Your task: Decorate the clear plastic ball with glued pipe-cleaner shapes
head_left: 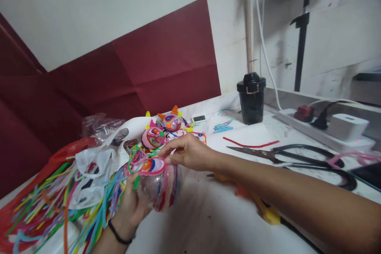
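Note:
My left hand point(132, 202) is closed around the side of a clear plastic ball point(150, 191) partly covered with coloured pipe cleaner strips. On top of the ball sits an eye-shaped piece point(152, 166) in pink, blue, white and orange. The thumb and fingers of my right hand point(186, 152) pinch the eye piece's right edge. Just behind are two finished-looking decorated balls, a pink one point(154, 137) and one with orange horns point(172, 121). A green bit point(136, 182) shows beside my left fingers.
Many loose pipe cleaners point(56, 194) lie at left on red plastic. Large black-handled scissors point(276, 154), a red pipe cleaner point(251, 143) and a yellow-handled tool point(269, 214) lie at right. Behind stand a black bin point(251, 101) and a power strip point(354, 143). A small digital display point(199, 118) is at the back.

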### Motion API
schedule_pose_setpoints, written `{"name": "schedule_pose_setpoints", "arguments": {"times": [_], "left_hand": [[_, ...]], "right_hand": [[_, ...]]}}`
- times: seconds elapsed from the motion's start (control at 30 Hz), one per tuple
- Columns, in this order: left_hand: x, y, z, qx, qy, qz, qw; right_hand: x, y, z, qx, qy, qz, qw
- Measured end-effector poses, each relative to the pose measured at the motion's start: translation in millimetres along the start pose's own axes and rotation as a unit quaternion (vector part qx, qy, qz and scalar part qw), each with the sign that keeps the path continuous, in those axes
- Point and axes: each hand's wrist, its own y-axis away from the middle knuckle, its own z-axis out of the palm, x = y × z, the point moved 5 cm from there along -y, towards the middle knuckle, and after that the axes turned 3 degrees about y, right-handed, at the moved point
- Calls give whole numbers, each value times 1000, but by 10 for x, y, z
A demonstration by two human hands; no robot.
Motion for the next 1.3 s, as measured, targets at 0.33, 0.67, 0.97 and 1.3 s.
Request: {"name": "schedule_pose_setpoints", "arguments": {"times": [0.33, 0.67, 0.97, 1.3], "left_hand": [[-53, 75, 74, -36, -58, -11, 998], [-24, 90, 18, -88, -212, 48, 972], [84, 201, 135, -27, -330, 151, 932], [63, 195, 135, -14, -346, 194, 918]], "right_hand": [[74, 118, -54, -17, 67, 2, 998], [-19, 322, -12, -25, 201, -130, 971], [-86, 468, 14, -26, 252, -183, 950], [-45, 564, 9, -24, 266, -154, 951]]}}
